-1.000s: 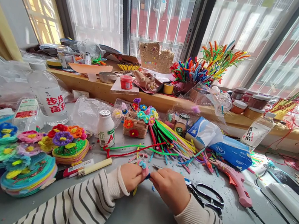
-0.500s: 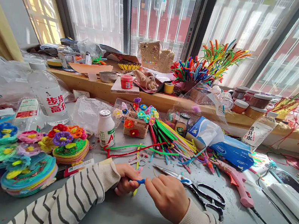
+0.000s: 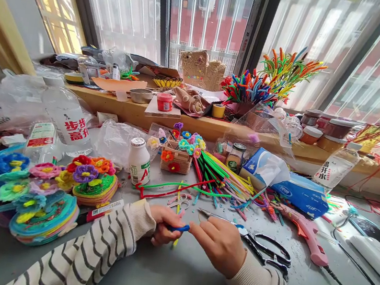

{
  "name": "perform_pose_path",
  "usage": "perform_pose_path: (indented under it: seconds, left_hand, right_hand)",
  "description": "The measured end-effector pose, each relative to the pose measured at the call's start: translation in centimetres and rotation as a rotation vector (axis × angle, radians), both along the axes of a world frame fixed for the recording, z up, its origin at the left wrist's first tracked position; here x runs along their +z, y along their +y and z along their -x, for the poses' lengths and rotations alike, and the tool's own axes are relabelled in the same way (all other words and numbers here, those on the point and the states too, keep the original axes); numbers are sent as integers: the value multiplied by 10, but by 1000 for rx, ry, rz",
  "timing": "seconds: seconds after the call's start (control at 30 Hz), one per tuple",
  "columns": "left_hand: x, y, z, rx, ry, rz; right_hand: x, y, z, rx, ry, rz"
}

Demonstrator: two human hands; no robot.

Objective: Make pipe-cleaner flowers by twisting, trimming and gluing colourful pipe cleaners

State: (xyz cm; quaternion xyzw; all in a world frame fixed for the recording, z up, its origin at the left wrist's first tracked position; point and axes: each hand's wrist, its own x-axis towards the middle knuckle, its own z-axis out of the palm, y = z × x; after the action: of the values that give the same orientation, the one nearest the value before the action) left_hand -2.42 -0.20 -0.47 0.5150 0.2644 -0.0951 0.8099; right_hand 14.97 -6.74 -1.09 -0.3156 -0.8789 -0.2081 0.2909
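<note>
My left hand [image 3: 166, 226] is closed around a small blue fuzzy piece [image 3: 179, 228], whose end sticks out to the right. Fingertips of my right hand [image 3: 218, 245] touch or nearly touch that end; the fingers are curled together, and whether they pinch it is too small to tell. A yellow pipe cleaner [image 3: 175, 242] shows just below my left fingers. Black-handled scissors [image 3: 269, 249] lie beside my right hand, blades pointing left. Small scissors [image 3: 180, 201] rest behind my left hand. Beyond them are red and green pipe cleaners [image 3: 168, 187].
Fuzzy flower pieces [image 3: 44, 220] fill the left side. A white bottle [image 3: 139, 162], a flower basket [image 3: 176, 158] and a pipe-cleaner pile [image 3: 221, 174] stand behind. At right lie a pink glue gun [image 3: 309, 233] with its cord and a blue packet [image 3: 298, 192].
The view has shifted slightly, moving the scene to the right. More of the blue piece shows at my left fingers, and my right fingertips have slid toward its end.
</note>
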Motion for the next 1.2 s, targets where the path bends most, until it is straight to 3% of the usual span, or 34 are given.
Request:
perform_pose_path:
  seconds: [0.17,0.23,0.37,0.47,0.57,0.87,1.07,1.2]
  left_hand:
    - [-1,0,-6,492,39,-782]
    - [1,2,-5,579,-23,-1066]
    - [1,4,0,382,-178,-1547]
    - [-4,1,1,256,-153,-1782]
    - [-9,-3,-1,205,-135,-1809]
    - [-11,-11,-6,180,81,-1657]
    - [-14,-13,-7,204,58,-1691]
    - [-10,-13,-9,197,41,-1565]
  right_hand:
    - [-7,9,-4,-189,167,269]
    - [-6,10,-4,-217,218,378]
    - [-3,12,-6,-200,290,529]
    - [-2,13,-8,-160,328,573]
    - [0,14,-9,-130,349,573]
    - [0,16,-10,-92,311,478]
    - [2,13,-11,-148,382,551]
    - [3,12,-11,-121,350,519]
